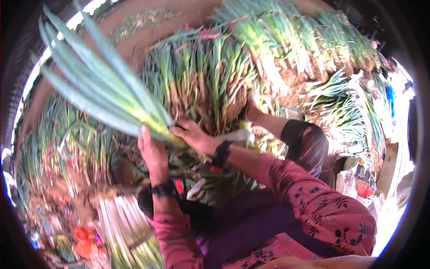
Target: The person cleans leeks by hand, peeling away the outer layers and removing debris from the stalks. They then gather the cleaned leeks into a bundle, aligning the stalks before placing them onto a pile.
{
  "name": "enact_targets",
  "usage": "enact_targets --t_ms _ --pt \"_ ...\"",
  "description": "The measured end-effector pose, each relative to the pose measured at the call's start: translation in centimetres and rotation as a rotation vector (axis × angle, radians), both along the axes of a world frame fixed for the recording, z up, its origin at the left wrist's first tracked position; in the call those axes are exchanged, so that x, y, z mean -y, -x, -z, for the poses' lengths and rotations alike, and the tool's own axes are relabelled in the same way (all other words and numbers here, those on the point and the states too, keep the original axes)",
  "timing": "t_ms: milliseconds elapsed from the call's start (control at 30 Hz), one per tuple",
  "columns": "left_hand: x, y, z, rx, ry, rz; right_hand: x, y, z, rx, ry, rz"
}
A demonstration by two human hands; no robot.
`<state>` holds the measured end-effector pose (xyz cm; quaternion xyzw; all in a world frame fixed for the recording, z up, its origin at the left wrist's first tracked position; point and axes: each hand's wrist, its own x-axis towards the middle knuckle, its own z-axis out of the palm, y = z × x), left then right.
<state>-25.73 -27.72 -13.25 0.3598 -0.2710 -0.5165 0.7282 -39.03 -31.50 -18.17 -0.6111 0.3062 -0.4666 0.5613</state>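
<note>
A large leek [105,85] with broad blue-green leaves fanned toward the upper left is held up in front of me. My left hand [153,153] is closed about its lower leaves, thumb pointing up. Close beside it, my right hand [195,137] grips the same leek lower on the stalk, where the leaves run into a pale yellow-green base. The stalk's lower end is partly hidden by my hands. Loose leaves and trimmings [197,184] lie beneath, between my arms.
Tied leek bundles [197,76] with soil on their roots stand ahead, with more bundles [268,40] farther right and others [76,143] at left. Cleaned white leeks [127,224] lie by my left arm. Loose leeks [342,112] lie at right, past a bare foot [254,106]. An orange bag [83,242] sits lower left.
</note>
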Motion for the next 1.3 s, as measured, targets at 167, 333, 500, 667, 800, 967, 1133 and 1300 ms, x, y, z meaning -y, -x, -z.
enact_targets --t_ms 167,333,500,667,800,967,1133,1300 --pt "-0.1 -1.7 1.6 -0.058 0.046 -0.135 0.5 -1.1 3.6 0.096 -0.372 0.316" --pt "-0.6 -5.2 -0.2 0.213 -0.117 -0.468 -6.4 3.6 8.2 -0.703 0.641 0.146" --pt "-0.1 -11.5 -2.3 0.146 -0.027 -0.654 -14.1 22.4 21.8 -0.980 0.405 -0.307" --pt "-2.3 -13.4 3.6 1.242 0.019 -0.801 -7.3 14.5 10.6 -1.104 -0.204 -0.534" --pt "-1.2 -6.4 -0.6 0.122 -0.041 -0.514 -6.7 7.0 2.0 -0.398 -0.221 -0.326" --pt "-1.8 -3.0 -1.5 0.139 0.113 -0.201 -9.8 4.5 2.2 -0.316 -0.164 -0.178" --pt "-0.8 2.0 -0.5 -0.068 0.115 -0.169 -8.8 5.9 -1.2 -0.170 -0.104 -0.108" --pt "-1.7 2.7 6.7 -0.239 -0.064 0.158 -8.2 7.6 -5.6 0.048 -0.215 -0.086"
